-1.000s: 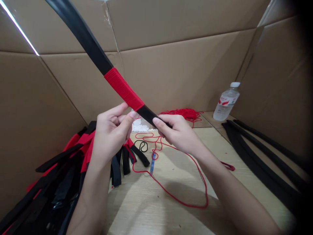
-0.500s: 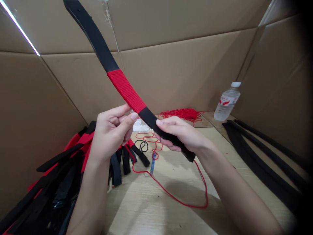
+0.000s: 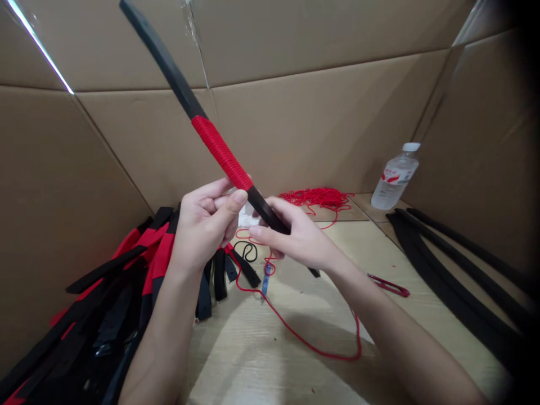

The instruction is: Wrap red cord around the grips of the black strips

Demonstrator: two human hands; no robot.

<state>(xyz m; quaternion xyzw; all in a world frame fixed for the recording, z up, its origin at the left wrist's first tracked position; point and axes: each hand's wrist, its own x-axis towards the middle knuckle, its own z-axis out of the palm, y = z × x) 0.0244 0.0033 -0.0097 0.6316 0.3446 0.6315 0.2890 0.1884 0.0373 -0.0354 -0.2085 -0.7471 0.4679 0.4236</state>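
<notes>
A long, curved black strip (image 3: 177, 84) is held up in front of me, seen nearly edge-on, its middle wrapped tightly in red cord (image 3: 221, 153). My left hand (image 3: 211, 219) is closed, thumb and fingers pinching at the lower end of the wrapping. Around the bare black part below it, my right hand (image 3: 295, 233) is closed, with the strip's end showing beneath the palm. A loose length of red cord (image 3: 291, 330) runs from beneath the left hand across the table and passes behind the right forearm.
Red-wrapped black strips (image 3: 158, 253) are piled at left. Plain black strips (image 3: 439, 275) lie at right, near a water bottle (image 3: 395, 177) and a red cutter (image 3: 388, 285). At the back is a heap of red cord (image 3: 318, 197); a blue tool (image 3: 266, 281) lies in the middle.
The strip has turned about its length from its broad face to its narrow edge. My right hand has shifted its grip, and the red cutter beside the right forearm has come into view.
</notes>
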